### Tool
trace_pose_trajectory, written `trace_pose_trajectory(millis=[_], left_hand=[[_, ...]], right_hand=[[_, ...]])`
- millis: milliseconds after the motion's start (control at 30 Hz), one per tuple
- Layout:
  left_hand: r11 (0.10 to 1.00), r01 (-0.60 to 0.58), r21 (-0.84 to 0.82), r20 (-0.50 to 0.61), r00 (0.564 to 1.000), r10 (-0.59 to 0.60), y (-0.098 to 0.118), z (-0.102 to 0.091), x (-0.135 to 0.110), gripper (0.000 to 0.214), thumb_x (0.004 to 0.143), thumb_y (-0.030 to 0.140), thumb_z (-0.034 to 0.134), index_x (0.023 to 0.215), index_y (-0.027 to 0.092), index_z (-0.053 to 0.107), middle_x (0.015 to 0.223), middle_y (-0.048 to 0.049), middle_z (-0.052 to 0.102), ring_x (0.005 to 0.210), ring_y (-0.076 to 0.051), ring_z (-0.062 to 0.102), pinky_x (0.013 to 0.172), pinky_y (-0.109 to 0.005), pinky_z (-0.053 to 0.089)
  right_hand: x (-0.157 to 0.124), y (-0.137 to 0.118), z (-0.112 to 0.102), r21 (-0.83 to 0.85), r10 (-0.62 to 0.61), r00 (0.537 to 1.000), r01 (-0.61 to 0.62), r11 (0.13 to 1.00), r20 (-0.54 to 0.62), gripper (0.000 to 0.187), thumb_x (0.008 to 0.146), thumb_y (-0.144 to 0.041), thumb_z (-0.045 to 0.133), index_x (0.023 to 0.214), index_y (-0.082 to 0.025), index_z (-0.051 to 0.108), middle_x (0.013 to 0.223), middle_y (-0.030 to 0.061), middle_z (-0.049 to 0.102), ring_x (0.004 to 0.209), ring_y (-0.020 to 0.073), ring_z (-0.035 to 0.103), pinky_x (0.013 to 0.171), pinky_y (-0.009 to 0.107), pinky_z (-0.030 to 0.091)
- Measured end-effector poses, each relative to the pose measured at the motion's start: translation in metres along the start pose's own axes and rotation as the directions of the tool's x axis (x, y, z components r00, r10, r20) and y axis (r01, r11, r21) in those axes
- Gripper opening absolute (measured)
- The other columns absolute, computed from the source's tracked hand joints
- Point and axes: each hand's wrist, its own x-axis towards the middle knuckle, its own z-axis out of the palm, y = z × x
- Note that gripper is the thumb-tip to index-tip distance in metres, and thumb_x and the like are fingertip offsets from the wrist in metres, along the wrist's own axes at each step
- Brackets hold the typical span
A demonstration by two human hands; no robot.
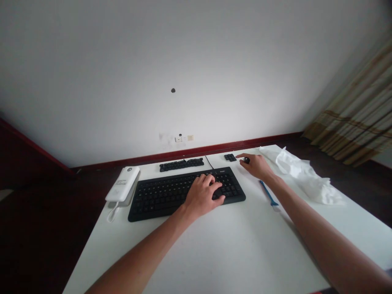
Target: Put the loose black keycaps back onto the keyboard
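A black keyboard (165, 195) lies on the white table, tilted slightly, with its cable running off the back. My left hand (202, 196) rests on the right part of its keys, thumb spread away and the other fingers bent. Behind the keyboard is a row of loose black keycaps (181, 164). A smaller cluster of black keycaps (230, 157) sits farther right. Beside that cluster is my right hand (254, 164), its index finger stretched towards the caps. A small dark object (246, 160) shows at its curled fingers, too small to name. Close to my right wrist lies a blue-handled brush (268, 193).
A white box-like device (124, 184) with a looped cord stands at the table's left edge. Crumpled white plastic or cloth (301, 173) covers part of the right side. Beyond the table (232, 245) are a wall with sockets (190, 138) and a curtain (352, 106).
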Motion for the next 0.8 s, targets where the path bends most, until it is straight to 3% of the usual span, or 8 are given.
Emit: trace_pose_trajectory(millis=[200,433,667,800], left_hand=[[1.0,0.002,0.005,0.012,1.0,-0.002,0.002,-0.002,0.001,0.037,0.09,0.045,0.068,0.122,0.026,0.07,0.115,-0.0068,0.063,0.104,-0.026,0.056,0.092,-0.043,0.05],[1.0,0.003,-0.005,0.013,1.0,-0.003,0.001,-0.001,0.001,0.037,0.089,0.044,0.068,0.122,0.026,0.069,0.115,-0.0064,0.063,0.104,-0.026,0.056,0.093,-0.043,0.05],[1.0,0.0,-0.009,0.019,1.0,0.0,0.001,-0.001,0.001,0.037,0.09,0.043,0.068,0.123,0.026,0.068,0.115,-0.0066,0.062,0.104,-0.026,0.056,0.093,-0.043,0.051],[1.0,0.001,-0.01,0.02,1.0,-0.001,0.001,-0.002,0.001,0.038,0.09,0.043,0.068,0.123,0.027,0.068,0.116,-0.0067,0.062,0.104,-0.026,0.055,0.093,-0.044,0.051]], right_hand=[[0.0,0.001,0.011,-0.034,-0.045,0.993,0.049,0.998,0.107,0.043,0.091,-0.033,0.055,0.13,-0.026,0.073,0.072,0.0023,0.075,0.066,0.0205,0.066,0.068,0.029,0.044],[0.001,0.003,0.017,-0.083,-0.043,0.988,0.055,0.995,0.149,0.043,0.092,-0.034,0.055,0.131,-0.026,0.072,0.072,0.0032,0.075,0.069,0.0219,0.068,0.069,0.03,0.044],[-0.002,-0.003,0.01,-0.037,-0.079,0.991,0.084,0.996,0.112,0.033,0.091,-0.033,0.057,0.116,-0.028,0.077,0.077,0.0028,0.076,0.068,0.0209,0.068,0.071,0.03,0.044],[-0.003,-0.004,0.012,-0.023,-0.061,0.996,0.062,0.998,0.062,0.034,0.09,-0.034,0.059,0.118,-0.027,0.076,0.073,0.0021,0.075,0.065,0.0201,0.066,0.068,0.03,0.044]])
